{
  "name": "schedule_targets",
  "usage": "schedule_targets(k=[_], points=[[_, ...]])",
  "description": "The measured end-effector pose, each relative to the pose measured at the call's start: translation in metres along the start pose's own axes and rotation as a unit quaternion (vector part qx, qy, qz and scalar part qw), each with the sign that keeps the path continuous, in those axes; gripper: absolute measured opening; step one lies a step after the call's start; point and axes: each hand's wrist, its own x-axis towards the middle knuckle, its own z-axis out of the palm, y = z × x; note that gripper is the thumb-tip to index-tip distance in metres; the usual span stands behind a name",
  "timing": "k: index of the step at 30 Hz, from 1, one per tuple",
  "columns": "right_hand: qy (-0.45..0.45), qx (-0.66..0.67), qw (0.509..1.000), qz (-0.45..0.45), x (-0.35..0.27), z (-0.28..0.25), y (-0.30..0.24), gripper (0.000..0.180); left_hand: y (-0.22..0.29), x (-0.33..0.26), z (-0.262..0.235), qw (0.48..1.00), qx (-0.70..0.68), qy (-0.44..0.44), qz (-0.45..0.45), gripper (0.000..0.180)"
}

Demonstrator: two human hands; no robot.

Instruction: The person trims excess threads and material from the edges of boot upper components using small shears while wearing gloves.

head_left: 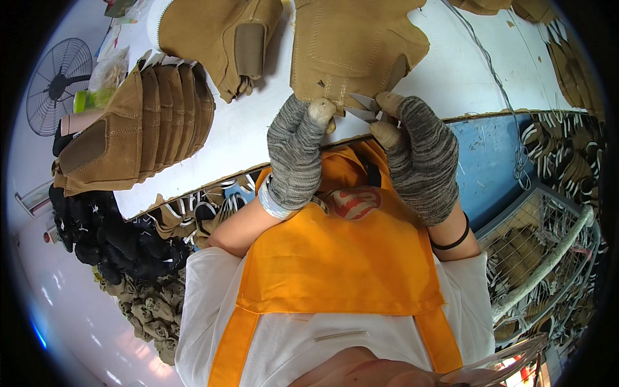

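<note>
My left hand (294, 148), in a grey knit fingerless glove, pinches the near edge of a brown suede shoe upper (351, 42) lying on the white table. In the same kind of glove, my right hand (425, 158) grips small metal thread snips (365, 101). Their blades point left at the upper's near edge, close to my left fingertips. Another brown shoe upper (216, 39) lies just left of it. Farther left, a row of nested brown uppers (171, 122) rests on the table.
A grey cable (487, 58) runs over the white table (445, 71) and hangs off its edge. At right stands a wire cart (541, 258) filled with shoe parts. Black shoe pieces (109, 232) are heaped at left, below a fan (59, 86).
</note>
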Motion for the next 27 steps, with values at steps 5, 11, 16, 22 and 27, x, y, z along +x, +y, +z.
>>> schedule_targets(k=[5, 11, 16, 22, 27], points=[[-0.019, 0.007, 1.0, -0.001, 0.002, 0.002, -0.007, 0.022, 0.008, -0.004, 0.013, 0.998, -0.051, 0.015, 0.015, 0.035], [0.015, 0.074, 0.997, 0.019, -0.008, 0.004, 0.005, 0.025, 0.011, -0.002, -0.005, 0.978, 0.198, -0.026, 0.052, 0.048], [-0.036, 0.029, 0.999, -0.006, -0.003, -0.002, 0.003, 0.028, 0.014, -0.003, -0.002, 0.998, 0.053, -0.024, 0.019, 0.051], [-0.035, -0.026, 0.996, -0.079, -0.002, 0.003, 0.004, 0.038, 0.008, -0.005, -0.001, 0.999, -0.019, -0.028, 0.027, 0.038], [-0.018, -0.078, 0.989, -0.124, -0.002, 0.005, 0.006, 0.042, 0.011, -0.008, 0.003, 0.997, -0.07, -0.028, 0.007, 0.042]])
